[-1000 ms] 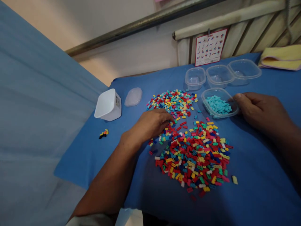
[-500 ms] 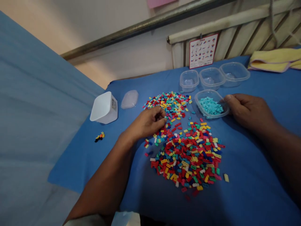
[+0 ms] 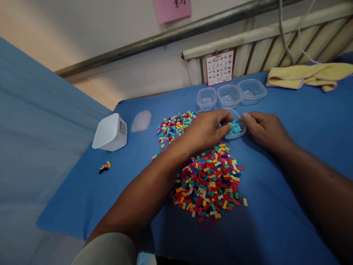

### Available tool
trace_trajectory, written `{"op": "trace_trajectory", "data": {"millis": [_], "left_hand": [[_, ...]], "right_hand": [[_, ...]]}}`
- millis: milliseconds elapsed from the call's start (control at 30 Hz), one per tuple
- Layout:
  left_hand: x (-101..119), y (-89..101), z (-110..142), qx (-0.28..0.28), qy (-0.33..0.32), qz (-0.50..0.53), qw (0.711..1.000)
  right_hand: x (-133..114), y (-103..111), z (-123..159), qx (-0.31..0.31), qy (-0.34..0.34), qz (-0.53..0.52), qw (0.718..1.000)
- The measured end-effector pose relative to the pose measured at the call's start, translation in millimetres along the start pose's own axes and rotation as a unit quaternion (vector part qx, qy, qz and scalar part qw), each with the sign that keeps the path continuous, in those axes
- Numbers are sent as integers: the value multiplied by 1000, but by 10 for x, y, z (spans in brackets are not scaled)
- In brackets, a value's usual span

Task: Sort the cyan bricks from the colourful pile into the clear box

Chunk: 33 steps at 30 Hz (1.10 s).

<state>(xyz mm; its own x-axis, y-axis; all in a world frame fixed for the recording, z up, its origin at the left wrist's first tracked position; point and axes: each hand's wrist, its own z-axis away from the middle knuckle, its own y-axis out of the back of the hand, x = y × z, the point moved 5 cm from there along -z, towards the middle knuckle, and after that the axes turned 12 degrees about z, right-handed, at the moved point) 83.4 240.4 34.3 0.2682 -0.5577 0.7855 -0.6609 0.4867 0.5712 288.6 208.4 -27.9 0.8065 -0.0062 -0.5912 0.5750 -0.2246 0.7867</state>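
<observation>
My right hand (image 3: 266,129) pinches the right rim of a small clear plastic tub (image 3: 240,135), which stands on the blue cloth with light-blue toy bricks (image 3: 234,127) inside. Curled over the tub's left side is my left hand (image 3: 211,127), its fingertips beside those bricks. Whatever its fingers hold is too small or hidden to make out. Below my left forearm spreads a large heap of mixed coloured toy bricks (image 3: 208,184). A second mixed pile (image 3: 176,127) lies behind that arm, partly covered by it.
Three clear tubs (image 3: 206,99) line the back near a picture card (image 3: 220,69). To the left are a white container (image 3: 110,132), a clear lid (image 3: 141,121) and several joined bricks (image 3: 105,167). A yellow cloth (image 3: 306,75) lies at back right.
My left hand has moved right, from the far pile to the tub of light-blue bricks. My right hand keeps its hold on the rim. The view has shifted to the right.
</observation>
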Motion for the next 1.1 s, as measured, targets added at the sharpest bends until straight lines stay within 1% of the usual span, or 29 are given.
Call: {"op": "trace_trajectory", "data": {"millis": [67,167,267,333,367,433,500,633,700,767,800,867,967,1033,1100], "left_hand": [[-26,133,22,12,8,-7,1000],[-167,505,185,62,66,-22,996],[-379,912,484,133,135,-48,981],[-520,1091,710,162,168,-74,969],[-583,1139,813,164,180,-84,966],[-663,1163,972,148,179,-114,966],[-687,1120,1056,117,156,-141,971],[-661,939,1058,40,107,-168,979],[-664,839,1034,-7,104,-220,970],[-676,782,1025,-36,116,-265,956],[-678,780,1027,-37,123,-274,953],[-668,834,1043,-18,136,-259,956],[-650,1016,1094,42,154,-202,966],[-662,1142,1135,76,169,-173,967],[-693,1201,1163,74,180,-167,967]], "right_hand": [[4,-1,-3,-1,-6,4,1000],[5,9,6,3,-17,4,1000],[-3,15,18,3,-18,10,1000],[-3,15,22,-2,-22,17,1000],[0,14,24,-4,-26,19,999],[10,12,29,-7,-33,19,999],[26,9,35,-5,-38,21,999],[56,-4,49,2,-42,28,999],[61,-11,55,1,-46,28,999],[61,-9,61,4,-53,25,998],[62,-7,63,7,-55,23,998],[70,-6,64,9,-59,18,998],[93,-12,59,5,-61,18,998],[101,-16,56,1,-60,22,998],[95,-15,57,-2,-60,23,998]]}}
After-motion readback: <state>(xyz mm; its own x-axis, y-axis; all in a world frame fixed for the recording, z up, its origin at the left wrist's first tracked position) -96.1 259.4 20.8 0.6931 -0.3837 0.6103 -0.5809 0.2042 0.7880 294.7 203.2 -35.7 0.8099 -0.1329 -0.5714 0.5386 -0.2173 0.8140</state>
